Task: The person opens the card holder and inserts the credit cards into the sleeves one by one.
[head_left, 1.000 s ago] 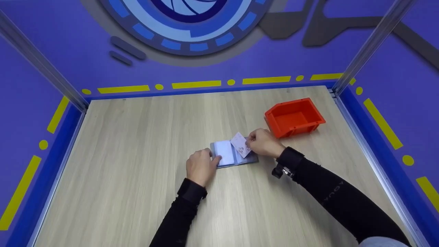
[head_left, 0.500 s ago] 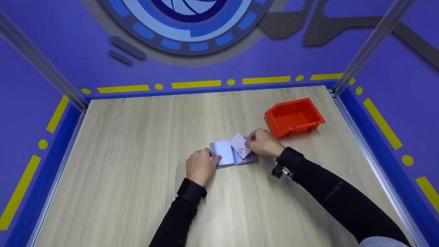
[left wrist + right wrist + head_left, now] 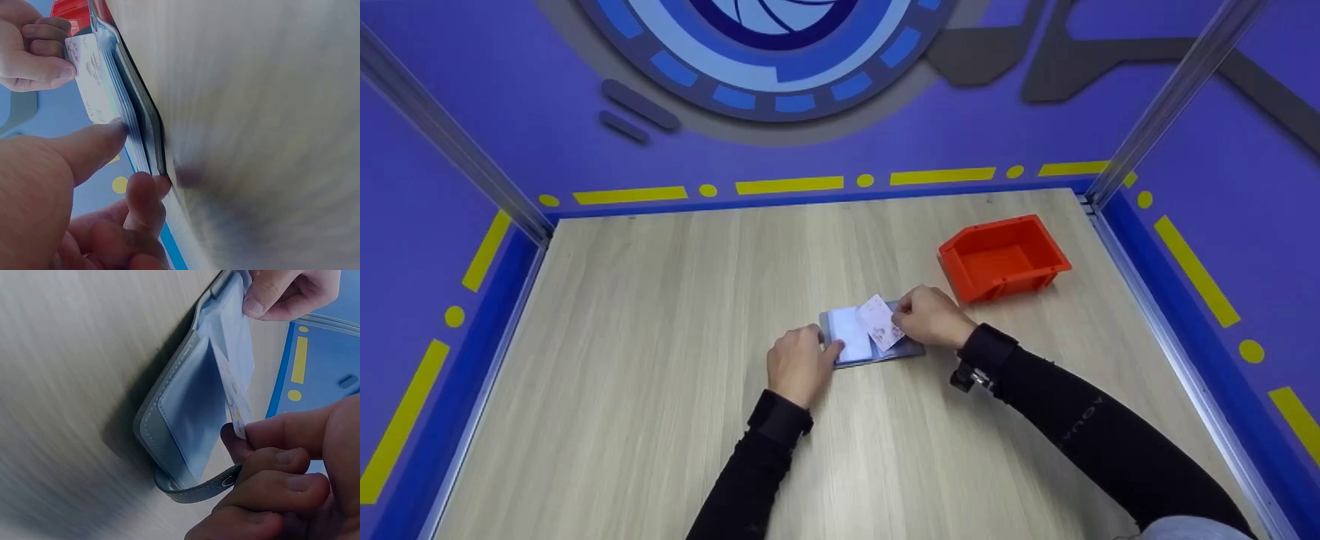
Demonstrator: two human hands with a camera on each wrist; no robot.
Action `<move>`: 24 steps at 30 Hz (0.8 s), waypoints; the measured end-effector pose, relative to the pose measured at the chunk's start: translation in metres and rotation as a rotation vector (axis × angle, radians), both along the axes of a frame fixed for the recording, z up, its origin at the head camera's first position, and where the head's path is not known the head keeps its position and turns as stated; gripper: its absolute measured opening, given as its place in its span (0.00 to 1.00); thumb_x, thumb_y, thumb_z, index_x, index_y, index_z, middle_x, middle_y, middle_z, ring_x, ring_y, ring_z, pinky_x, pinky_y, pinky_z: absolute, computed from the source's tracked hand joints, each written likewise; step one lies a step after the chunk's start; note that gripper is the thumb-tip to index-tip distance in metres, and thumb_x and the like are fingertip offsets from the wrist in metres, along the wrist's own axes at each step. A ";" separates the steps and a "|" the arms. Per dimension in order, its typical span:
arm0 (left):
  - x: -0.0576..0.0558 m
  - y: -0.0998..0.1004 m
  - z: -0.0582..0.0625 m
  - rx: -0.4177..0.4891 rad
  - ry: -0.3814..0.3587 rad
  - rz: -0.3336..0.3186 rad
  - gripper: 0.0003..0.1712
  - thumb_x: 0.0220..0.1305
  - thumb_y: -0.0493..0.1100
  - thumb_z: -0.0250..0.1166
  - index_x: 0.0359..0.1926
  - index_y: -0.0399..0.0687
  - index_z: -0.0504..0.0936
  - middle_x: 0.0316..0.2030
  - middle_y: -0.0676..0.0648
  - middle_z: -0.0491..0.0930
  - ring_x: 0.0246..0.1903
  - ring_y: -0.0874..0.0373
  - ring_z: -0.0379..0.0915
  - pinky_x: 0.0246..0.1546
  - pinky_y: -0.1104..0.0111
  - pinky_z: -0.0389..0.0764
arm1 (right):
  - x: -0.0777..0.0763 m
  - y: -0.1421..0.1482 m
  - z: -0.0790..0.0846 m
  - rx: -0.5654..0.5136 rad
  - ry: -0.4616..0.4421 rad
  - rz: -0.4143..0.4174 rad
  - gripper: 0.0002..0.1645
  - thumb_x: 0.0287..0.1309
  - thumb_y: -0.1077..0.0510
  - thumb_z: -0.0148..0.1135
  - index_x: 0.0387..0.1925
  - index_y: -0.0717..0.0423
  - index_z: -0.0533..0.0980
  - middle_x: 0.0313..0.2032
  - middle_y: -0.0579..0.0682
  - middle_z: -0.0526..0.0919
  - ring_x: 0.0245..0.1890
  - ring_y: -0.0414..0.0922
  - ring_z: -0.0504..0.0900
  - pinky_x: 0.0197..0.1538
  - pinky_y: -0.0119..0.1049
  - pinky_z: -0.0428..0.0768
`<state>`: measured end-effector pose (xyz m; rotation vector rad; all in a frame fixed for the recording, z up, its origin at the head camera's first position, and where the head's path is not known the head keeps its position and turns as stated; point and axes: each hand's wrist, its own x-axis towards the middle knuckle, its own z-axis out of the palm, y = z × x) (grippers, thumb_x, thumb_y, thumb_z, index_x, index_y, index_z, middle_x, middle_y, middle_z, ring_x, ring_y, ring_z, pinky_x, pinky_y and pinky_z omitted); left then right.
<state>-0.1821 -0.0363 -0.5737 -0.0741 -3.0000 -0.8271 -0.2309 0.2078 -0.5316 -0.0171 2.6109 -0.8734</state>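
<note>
A grey card holder (image 3: 849, 335) lies spread on the table, with clear plastic sleeves inside. My left hand (image 3: 796, 364) grips its left edge, thumb on the sleeves and fingers at the cover's rim. Between thumb and fingertips, my right hand (image 3: 934, 316) pinches a white printed card (image 3: 879, 322) by one edge. That card stands tilted over the middle of the holder; in the right wrist view its far end reaches the fold between the sleeves, though whether it sits inside one I cannot tell. A snap strap (image 3: 208, 489) curls from the holder's right side, near my right fingers.
Behind my right hand stands a red plastic bin (image 3: 1005, 259), its inside bare. The wooden table (image 3: 660, 300) is bounded by blue panels with metal rails (image 3: 1185, 352) at the sides.
My right hand has shifted slightly left, carrying the card a little further toward the left-hand sleeves. The left hand and the card holder have stayed in place.
</note>
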 end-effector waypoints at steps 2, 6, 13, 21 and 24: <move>0.000 0.000 0.000 0.000 -0.005 0.002 0.21 0.69 0.58 0.78 0.39 0.44 0.92 0.33 0.46 0.91 0.31 0.52 0.85 0.34 0.58 0.81 | 0.000 -0.001 0.001 0.005 0.005 0.008 0.13 0.73 0.54 0.63 0.34 0.53 0.88 0.28 0.45 0.78 0.33 0.46 0.76 0.35 0.38 0.70; -0.001 0.000 -0.001 0.002 -0.011 0.003 0.20 0.69 0.58 0.77 0.39 0.44 0.92 0.32 0.47 0.90 0.30 0.53 0.83 0.34 0.58 0.80 | -0.001 -0.002 0.001 0.026 0.025 0.033 0.14 0.71 0.54 0.64 0.29 0.52 0.86 0.23 0.43 0.73 0.29 0.45 0.74 0.32 0.37 0.68; -0.001 -0.001 0.000 0.011 -0.006 0.002 0.20 0.69 0.58 0.78 0.38 0.44 0.91 0.31 0.48 0.90 0.30 0.53 0.83 0.33 0.59 0.80 | 0.000 -0.006 -0.002 0.040 0.047 0.046 0.14 0.69 0.54 0.69 0.26 0.52 0.87 0.21 0.43 0.74 0.29 0.45 0.75 0.32 0.36 0.69; -0.001 0.000 -0.001 0.008 -0.016 -0.004 0.20 0.70 0.58 0.78 0.39 0.44 0.91 0.32 0.48 0.89 0.29 0.55 0.80 0.32 0.60 0.79 | 0.003 -0.011 -0.003 0.059 0.071 0.067 0.17 0.71 0.53 0.69 0.24 0.50 0.84 0.22 0.43 0.72 0.29 0.45 0.75 0.33 0.37 0.67; -0.001 0.000 -0.001 -0.001 -0.008 -0.008 0.20 0.70 0.57 0.77 0.40 0.43 0.91 0.34 0.46 0.90 0.30 0.53 0.83 0.33 0.59 0.81 | 0.002 -0.013 -0.003 0.060 0.083 0.075 0.17 0.70 0.54 0.69 0.23 0.50 0.83 0.21 0.43 0.72 0.29 0.45 0.74 0.33 0.37 0.67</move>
